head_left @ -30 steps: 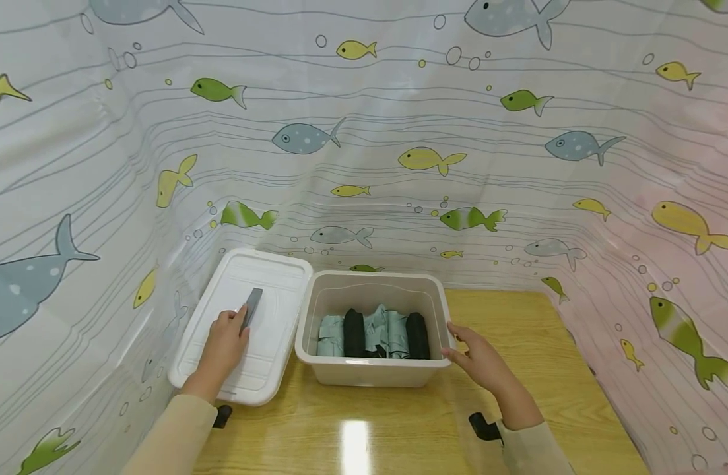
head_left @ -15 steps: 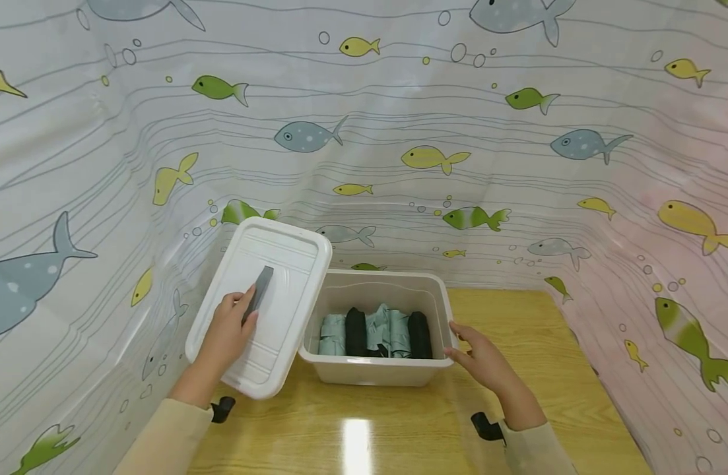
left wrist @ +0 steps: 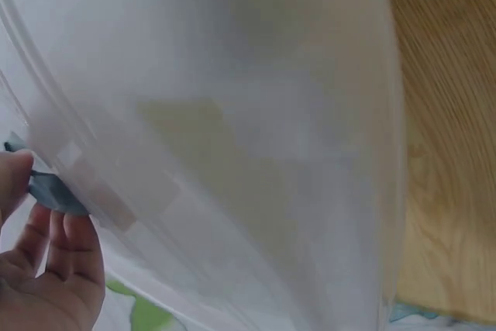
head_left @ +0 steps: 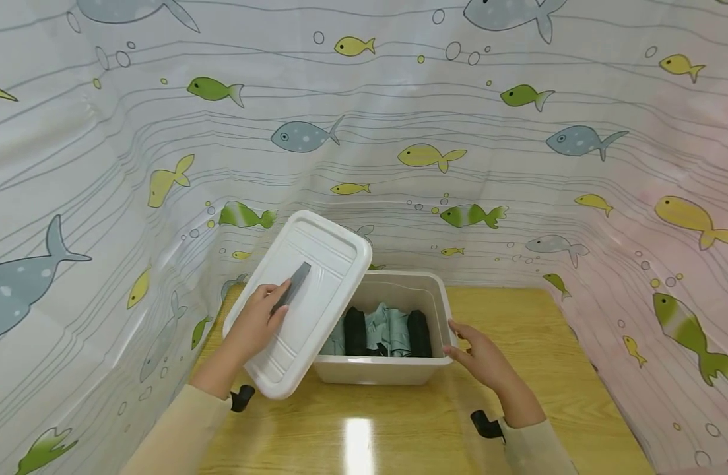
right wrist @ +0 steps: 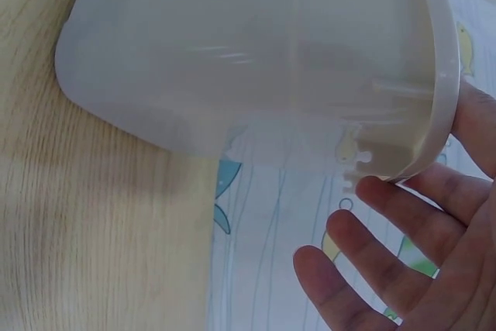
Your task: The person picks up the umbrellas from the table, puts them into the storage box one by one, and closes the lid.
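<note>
My left hand [head_left: 258,321] grips the grey handle [head_left: 294,288] of a white plastic lid [head_left: 316,277], held tilted above the left part of a white storage box [head_left: 399,371]. In the left wrist view the lid [left wrist: 232,137] fills the frame, with my fingers [left wrist: 54,261] curled at its handle. Black and pale-green rolled items [head_left: 381,330] lie in the box. My right hand [head_left: 479,356] rests against the box's right rim with its fingers straight. The right wrist view shows the box [right wrist: 256,60] from outside and my spread fingers [right wrist: 387,261] under its rim.
The box stands on a wooden table [head_left: 518,396]. A fish-patterned curtain [head_left: 399,132] closes in the table at the back and on both sides. Black wrist-camera mounts [head_left: 485,425] show at my sleeves.
My left hand has lifted the lid from the table's left side and carried it up and to the right, partly over the box. The right hand has stayed at the box's rim.
</note>
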Demonstrator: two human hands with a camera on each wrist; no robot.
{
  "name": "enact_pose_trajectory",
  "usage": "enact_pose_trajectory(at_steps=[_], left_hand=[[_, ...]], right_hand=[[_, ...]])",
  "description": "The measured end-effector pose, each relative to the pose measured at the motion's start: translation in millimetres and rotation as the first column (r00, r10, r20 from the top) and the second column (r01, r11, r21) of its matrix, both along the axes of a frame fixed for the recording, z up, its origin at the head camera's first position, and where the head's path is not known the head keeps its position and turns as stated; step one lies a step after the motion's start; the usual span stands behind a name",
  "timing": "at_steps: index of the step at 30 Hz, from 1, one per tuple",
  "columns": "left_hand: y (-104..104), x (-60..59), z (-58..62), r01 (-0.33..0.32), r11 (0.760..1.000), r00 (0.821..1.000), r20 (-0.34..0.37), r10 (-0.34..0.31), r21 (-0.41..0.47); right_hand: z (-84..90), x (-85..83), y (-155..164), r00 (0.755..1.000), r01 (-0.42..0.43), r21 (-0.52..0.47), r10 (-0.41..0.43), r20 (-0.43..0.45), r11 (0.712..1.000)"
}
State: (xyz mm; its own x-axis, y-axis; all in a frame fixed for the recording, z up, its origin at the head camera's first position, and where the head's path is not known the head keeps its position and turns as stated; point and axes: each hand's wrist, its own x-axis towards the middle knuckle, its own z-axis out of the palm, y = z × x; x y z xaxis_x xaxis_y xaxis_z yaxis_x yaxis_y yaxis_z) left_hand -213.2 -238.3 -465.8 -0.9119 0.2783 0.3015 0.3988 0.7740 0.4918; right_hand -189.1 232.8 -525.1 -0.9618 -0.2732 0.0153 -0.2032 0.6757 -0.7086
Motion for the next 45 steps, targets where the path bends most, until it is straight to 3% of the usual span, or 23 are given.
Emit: enact_pose_trajectory(at_steps=[11, 16, 25, 32, 39, 45], left_hand=[[39.6, -18.0, 22.2, 0.156, 0.978, 0.986, -0.043, -0.163, -0.135], [53.9, -25.8, 28.7, 0.197, 0.95, 0.98, 0.009, -0.201, -0.243], [77.4, -40.9, 21.7, 0.284, 0.893, 0.959, 0.083, -0.273, -0.348], [94.6, -46.2, 17.4, 0.334, 0.825, 0.942, 0.178, -0.283, -0.456], [113.4, -49.6, 15.8, 0.355, 0.805, 0.934, 0.221, -0.281, -0.476], [127.3, -51.9, 14.8, 0.356, 0.78, 0.934, 0.217, -0.283, -0.515]], right_hand=[[0.9, 1.2, 0.2, 1.0, 0.01, 0.005, -0.01, 0.006, 1.0], [-4.8, 1.2, -1.5, 1.0, 0.007, -0.039, -0.008, -0.015, 0.999], [-17.4, 3.9, -3.8, 0.998, 0.054, -0.132, -0.057, -0.021, 0.99], [-24.4, 10.7, -0.7, 0.991, 0.087, -0.142, -0.1, -0.084, 0.986], [-25.6, 14.2, 2.4, 0.983, 0.096, -0.148, -0.117, -0.138, 0.984], [-24.7, 14.7, 2.3, 0.986, 0.109, -0.205, -0.132, -0.103, 0.973]])
